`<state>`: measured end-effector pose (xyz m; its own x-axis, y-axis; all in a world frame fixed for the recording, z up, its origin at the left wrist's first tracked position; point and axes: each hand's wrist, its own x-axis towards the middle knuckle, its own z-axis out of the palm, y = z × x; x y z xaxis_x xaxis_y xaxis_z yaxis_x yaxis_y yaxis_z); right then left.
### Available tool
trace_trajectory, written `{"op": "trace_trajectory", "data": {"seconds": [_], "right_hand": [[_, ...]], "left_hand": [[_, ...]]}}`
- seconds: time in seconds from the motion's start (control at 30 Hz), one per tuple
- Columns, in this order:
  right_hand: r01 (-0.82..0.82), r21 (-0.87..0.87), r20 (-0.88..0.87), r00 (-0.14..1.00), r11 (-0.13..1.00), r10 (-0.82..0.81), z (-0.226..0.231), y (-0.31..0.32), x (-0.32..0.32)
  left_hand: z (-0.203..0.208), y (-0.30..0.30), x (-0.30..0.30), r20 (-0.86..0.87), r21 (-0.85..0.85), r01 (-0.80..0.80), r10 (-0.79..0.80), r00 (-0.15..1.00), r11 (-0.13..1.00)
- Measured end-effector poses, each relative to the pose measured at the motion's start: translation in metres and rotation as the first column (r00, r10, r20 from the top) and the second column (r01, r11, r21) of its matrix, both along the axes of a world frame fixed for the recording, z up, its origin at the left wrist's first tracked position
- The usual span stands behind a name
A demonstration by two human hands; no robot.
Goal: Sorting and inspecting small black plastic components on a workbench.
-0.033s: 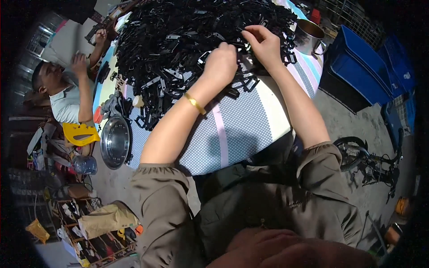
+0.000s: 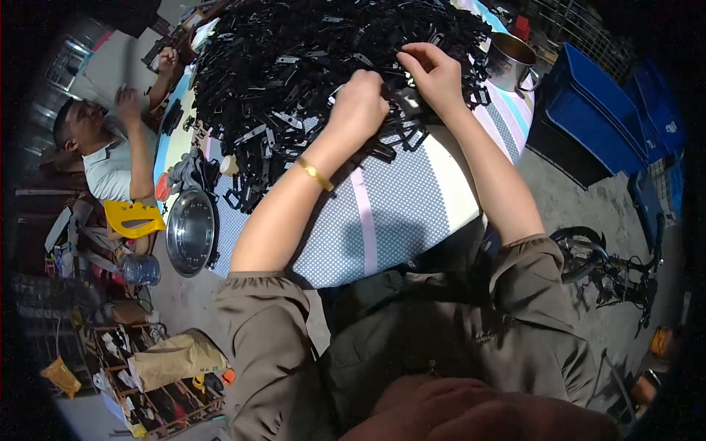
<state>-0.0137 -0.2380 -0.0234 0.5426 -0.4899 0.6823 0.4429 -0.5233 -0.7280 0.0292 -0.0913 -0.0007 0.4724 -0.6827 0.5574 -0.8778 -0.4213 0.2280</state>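
A broad heap of small black plastic pieces (image 2: 272,81), some with pale or silvery strips, covers the far part of a table with a patterned cloth (image 2: 397,198). My left hand (image 2: 358,106), a yellow band (image 2: 316,174) at its wrist, is closed over the near edge of the heap. Its fingertips are turned away, so what they hold is hidden. To its right, my right hand (image 2: 440,77) is curled, thumb and forefinger brought close at the heap; I cannot make out anything between them. Dark pieces lie between the two hands.
A metal mug (image 2: 507,65) stands at the table's right, with blue bins (image 2: 588,103) beyond. A round steel bowl (image 2: 190,234) sits at the left edge near grey gloves (image 2: 187,175). Another person (image 2: 110,158) sits at left. A bicycle (image 2: 610,264) is on the right.
My left hand has shifted slightly to the left, with its wrist. My right hand stays nearly in place. The other person's raised hand has moved a little.
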Motion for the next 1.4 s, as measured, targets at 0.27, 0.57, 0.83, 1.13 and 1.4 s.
{"op": "trace_trajectory", "data": {"seconds": [0.27,0.57,0.83,1.13,1.4], "right_hand": [[-0.310,-0.281,-0.076,0.951,0.908,0.301,0.014,0.062,-0.021],[-0.280,-0.409,-0.075,0.959,0.868,0.274,0.013,0.076,-0.028],[-0.251,-0.518,-0.107,0.967,0.818,0.230,0.009,0.072,-0.024],[-0.200,-0.656,-0.048,0.973,0.728,0.225,0.017,0.069,-0.021],[-0.106,-0.777,-0.027,0.990,0.621,0.136,0.017,0.063,-0.023]], "left_hand": [[0.002,0.070,0.001,-0.756,-0.590,-0.170,-0.467,0.458,0.789],[-0.014,0.081,0.002,-0.694,-0.712,-0.230,-0.611,0.382,0.664],[-0.019,0.081,-0.002,-0.723,-0.691,-0.286,-0.628,0.287,0.664],[-0.015,0.087,-0.002,-0.845,-0.490,-0.230,-0.393,0.363,0.841],[-0.022,0.076,-0.006,-0.836,-0.544,-0.283,-0.484,0.258,0.790]]}}
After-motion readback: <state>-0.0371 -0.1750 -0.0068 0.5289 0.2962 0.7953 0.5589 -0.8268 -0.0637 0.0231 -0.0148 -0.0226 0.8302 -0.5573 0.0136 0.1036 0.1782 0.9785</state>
